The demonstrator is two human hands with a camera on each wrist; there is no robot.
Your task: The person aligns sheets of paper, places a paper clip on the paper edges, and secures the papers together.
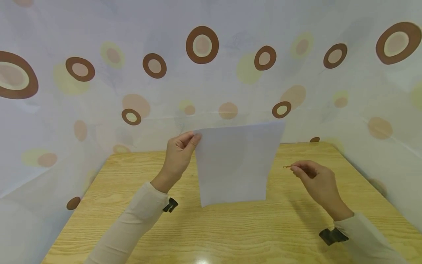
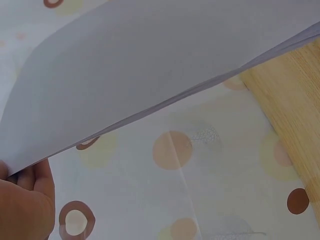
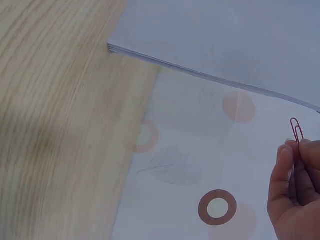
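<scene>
Above the middle of the wooden table, the left hand pinches the upper left corner of a thin stack of white paper, thumb and fingers closed on the sheets. The stack stands roughly upright, its lower edge resting on or just over the tabletop; contact there cannot be confirmed. The left wrist view shows the same stack from below, the sheet edges slightly fanned, with the left hand at the corner.

To the right of the stack, the right hand pinches a small paper clip between thumb and fingertips, clear of the tabletop. The clip points toward the right edge of the paper and is near it, not touching. In the right wrist view the clip appears red or pink, projecting upward from the fingertips, with the paper edge well above it in that view.

Both forearms wear light cream sleeves. A black clip-like mount sits at each wrist.

Around the table on three sides hangs a pale cloth backdrop printed with brown rings and faded peach and yellow dots.
</scene>
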